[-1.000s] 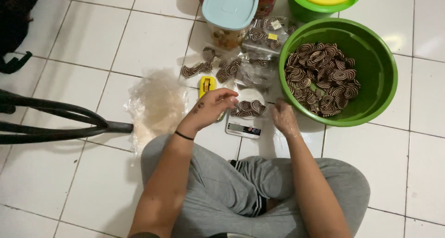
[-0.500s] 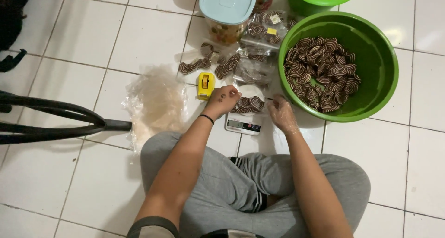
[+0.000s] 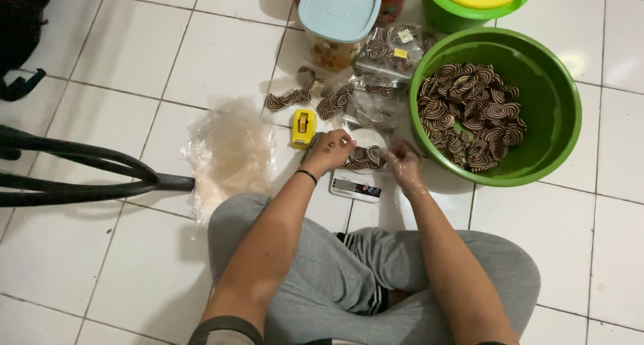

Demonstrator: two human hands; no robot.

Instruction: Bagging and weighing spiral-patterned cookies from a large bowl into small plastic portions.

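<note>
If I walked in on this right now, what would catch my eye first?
Most likely the big green basin at the upper right, half full of brown-and-cream swirl cookies. Next, the person sitting cross-legged on the white tiled floor, left hand and right hand on a clear bag of cookies over a small scale. A yellow tape dispenser sits just left of it.

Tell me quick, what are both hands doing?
Left hand: closed on the bag of spiral cookies on the scale.
Right hand: gripping the same bag's other side.
</note>
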